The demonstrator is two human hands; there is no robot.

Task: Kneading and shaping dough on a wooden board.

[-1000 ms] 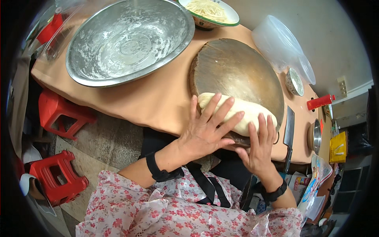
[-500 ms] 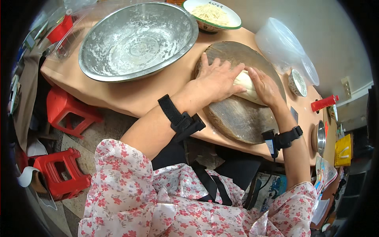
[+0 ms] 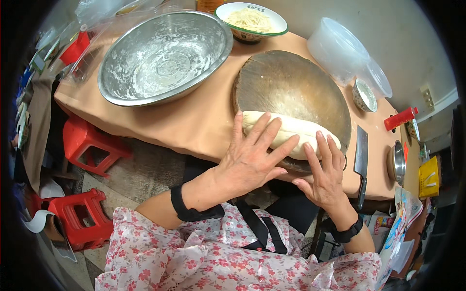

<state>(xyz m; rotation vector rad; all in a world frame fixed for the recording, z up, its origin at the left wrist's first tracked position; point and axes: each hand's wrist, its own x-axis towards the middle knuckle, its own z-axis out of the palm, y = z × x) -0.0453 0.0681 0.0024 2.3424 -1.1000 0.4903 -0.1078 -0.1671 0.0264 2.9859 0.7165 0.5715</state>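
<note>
A thick, pale log of dough [image 3: 303, 130] lies across the near part of a round wooden chopping board [image 3: 291, 80]. My left hand [image 3: 252, 155] rests its spread fingertips on the left and middle of the log, fingers stretched out. Beside it, my right hand [image 3: 325, 174] touches the right part of the dough with its fingertips, fingers also straight and apart. Neither hand wraps round the dough. Both wrists wear black straps.
A large floury metal basin [image 3: 167, 58] stands at left, a bowl of pale shreds [image 3: 252, 22] behind. Right of the board are a cleaver [image 3: 361, 160], a small bowl of white powder [image 3: 364, 95], plastic tubs [image 3: 337, 48], a red bottle [image 3: 401, 119] and a metal bowl [image 3: 397, 163]. Red stools [image 3: 80, 218] stand below left.
Both hands have drawn nearer to me. The dough has moved from mid-board to the near edge and now shows as a longer log. The cleaver has come into fuller view.
</note>
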